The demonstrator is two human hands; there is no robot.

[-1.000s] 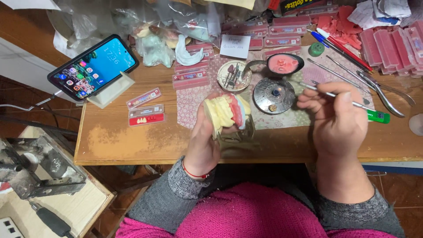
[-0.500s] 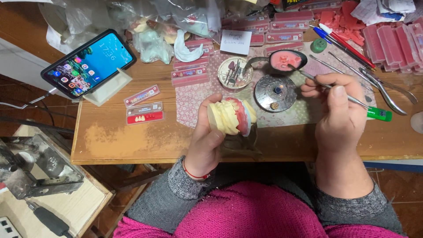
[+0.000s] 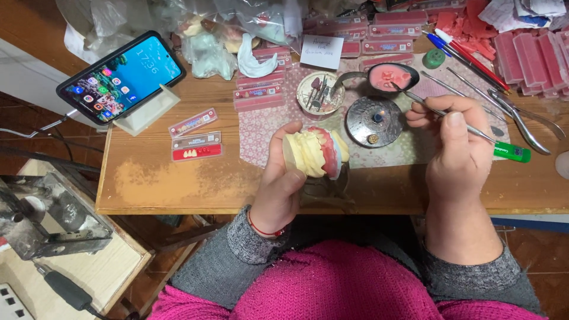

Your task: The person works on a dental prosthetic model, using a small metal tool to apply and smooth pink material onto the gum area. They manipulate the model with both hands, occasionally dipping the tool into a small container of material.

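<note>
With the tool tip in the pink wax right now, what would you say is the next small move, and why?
Probably lift the metal tool out of the ladle of pink wax and carry its tip over to the dental model. The right hand has the tip in the wax, while the left hand holds the model turned up, waiting.

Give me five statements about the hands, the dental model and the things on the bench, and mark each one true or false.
1. The left hand holds a yellowish dental model with pink wax on it. True.
2. The right hand is empty. False: it holds a thin metal instrument.
3. The tip of the instrument reaches to the ladle of pink wax. True.
4. The phone lies flat and dark on the bench. False: it leans on a pale stand with its screen lit.
5. The red and blue pens lie by the phone. False: they lie far to the right.
</note>
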